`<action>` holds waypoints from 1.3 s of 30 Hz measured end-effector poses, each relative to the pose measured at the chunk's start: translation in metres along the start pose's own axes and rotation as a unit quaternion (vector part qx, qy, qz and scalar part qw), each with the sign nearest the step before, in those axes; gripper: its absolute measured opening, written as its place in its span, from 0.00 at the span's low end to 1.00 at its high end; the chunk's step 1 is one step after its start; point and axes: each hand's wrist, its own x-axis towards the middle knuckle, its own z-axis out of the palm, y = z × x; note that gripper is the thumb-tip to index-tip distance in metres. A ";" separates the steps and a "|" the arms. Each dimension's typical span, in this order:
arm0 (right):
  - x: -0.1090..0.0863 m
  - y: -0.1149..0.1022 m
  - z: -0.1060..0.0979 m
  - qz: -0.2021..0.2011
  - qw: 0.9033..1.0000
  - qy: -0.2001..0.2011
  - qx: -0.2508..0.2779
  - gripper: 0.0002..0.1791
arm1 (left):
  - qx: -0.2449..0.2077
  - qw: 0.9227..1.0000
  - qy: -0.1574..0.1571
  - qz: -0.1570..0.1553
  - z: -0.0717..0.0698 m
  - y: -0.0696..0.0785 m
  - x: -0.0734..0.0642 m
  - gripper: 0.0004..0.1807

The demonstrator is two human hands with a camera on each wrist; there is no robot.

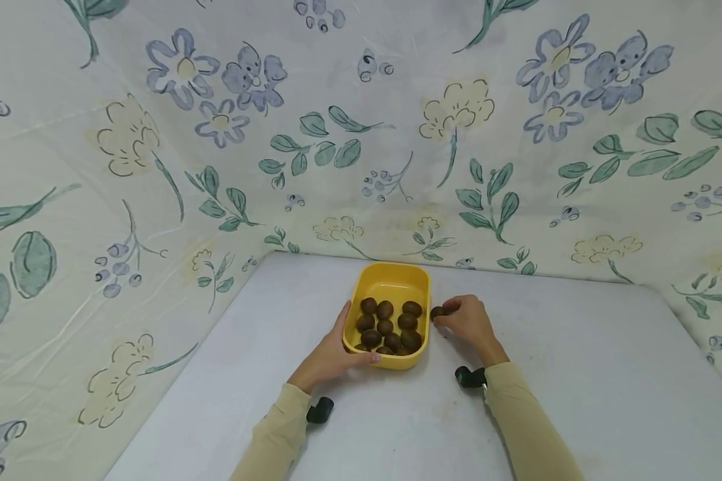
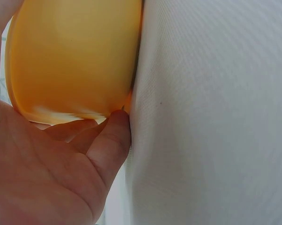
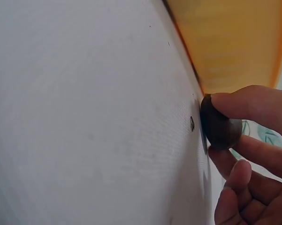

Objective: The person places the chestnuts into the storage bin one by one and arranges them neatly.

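Observation:
A yellow plastic box with rounded corners stands on the white table, and several dark brown, roundish objects lie in it. My left hand grips its near left corner, thumb along the front wall and fingers at the left side. In the left wrist view, fingertips touch the box near the table. Just right of the box, my right hand pinches one dark brown oval object between thumb and fingers. That object is at the tabletop, close to the box wall; its exact kind is unclear.
The white tabletop spreads around the box. Behind it and at the sides hangs a flower-patterned cloth. Black devices are on both wrists, one by the left sleeve. A small dark speck lies near the right hand.

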 end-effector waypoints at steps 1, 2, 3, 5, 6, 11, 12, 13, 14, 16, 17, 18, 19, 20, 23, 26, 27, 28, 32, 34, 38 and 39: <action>0.000 0.000 0.000 0.001 1.000 0.001 -0.001 0.24 | -0.001 1.000 0.000 0.002 0.000 -0.001 0.000 0.75; 0.000 0.001 0.000 0.000 1.000 0.001 -0.002 0.24 | -0.002 1.000 -0.001 0.002 0.000 -0.001 0.001 0.75; -0.001 0.001 -0.001 0.001 1.000 0.001 -0.001 0.24 | -0.003 1.000 -0.002 0.002 0.000 -0.001 0.001 0.74; -0.001 0.001 -0.002 0.000 1.000 0.001 0.002 0.24 | -0.004 1.000 -0.002 0.004 0.000 -0.001 0.001 0.74; -0.001 0.001 -0.003 -0.001 1.000 -0.001 0.003 0.25 | -0.005 1.000 -0.002 0.005 0.000 -0.002 0.001 0.74; -0.001 0.002 -0.008 -0.005 1.000 0.001 0.025 0.26 | -0.005 1.000 -0.001 0.003 0.000 -0.001 0.001 0.74; -0.001 0.002 -0.009 -0.007 1.000 0.003 0.029 0.26 | -0.005 1.000 -0.001 0.002 0.000 -0.001 0.000 0.74; 0.000 0.003 -0.010 -0.007 0.999 0.005 0.034 0.26 | -0.006 1.000 0.000 0.000 0.000 0.000 0.000 0.74; 0.000 0.003 -0.010 -0.009 0.999 0.007 0.038 0.26 | -0.006 1.000 0.001 -0.001 0.000 0.000 -0.001 0.74; 0.000 0.003 -0.012 -0.015 0.999 0.013 0.045 0.26 | -0.007 1.000 0.002 -0.002 -0.001 0.001 -0.002 0.74; 0.000 0.002 -0.013 -0.019 0.999 0.016 0.048 0.26 | -0.007 1.000 0.002 -0.003 -0.001 0.001 -0.002 0.74; 0.000 0.002 -0.014 -0.021 0.998 0.019 0.050 0.26 | -0.007 1.000 0.002 -0.003 -0.001 0.001 -0.002 0.74; 0.000 0.001 -0.014 -0.026 0.998 0.022 0.054 0.26 | -0.007 1.000 0.003 -0.003 -0.001 0.001 -0.002 0.74; -0.001 0.001 -0.015 -0.029 0.998 0.025 0.056 0.26 | -0.006 1.000 0.002 -0.002 -0.001 0.001 -0.002 0.74; -0.002 -0.001 -0.019 -0.033 0.997 0.035 0.068 0.27 | -0.003 1.000 0.002 -0.001 -0.001 0.000 -0.002 0.74; -0.004 -0.003 -0.022 -0.034 0.995 0.046 0.078 0.28 | -0.002 1.000 0.002 0.000 -0.001 0.000 -0.002 0.74; -0.004 -0.004 -0.023 -0.036 0.995 0.049 0.083 0.28 | -0.001 1.000 0.002 0.000 -0.001 0.000 -0.002 0.74; -0.005 -0.005 -0.023 -0.038 0.994 0.053 0.089 0.28 | -0.001 1.000 0.002 0.001 0.000 0.000 -0.001 0.74; -0.006 -0.007 -0.025 -0.050 0.990 0.061 0.113 0.28 | 0.000 1.000 0.003 0.002 0.000 -0.001 -0.002 0.75; -0.007 -0.008 -0.025 -0.052 0.989 0.064 0.122 0.28 | 0.002 1.000 0.003 -0.001 0.000 0.000 -0.002 0.75; -0.009 -0.009 -0.024 -0.049 0.989 0.065 0.123 0.27 | 0.007 1.000 0.002 -0.005 0.000 -0.001 -0.003 0.74; -0.009 -0.010 -0.024 -0.049 0.989 0.065 0.124 0.27 | 0.006 1.000 0.001 -0.006 0.000 0.000 -0.003 0.74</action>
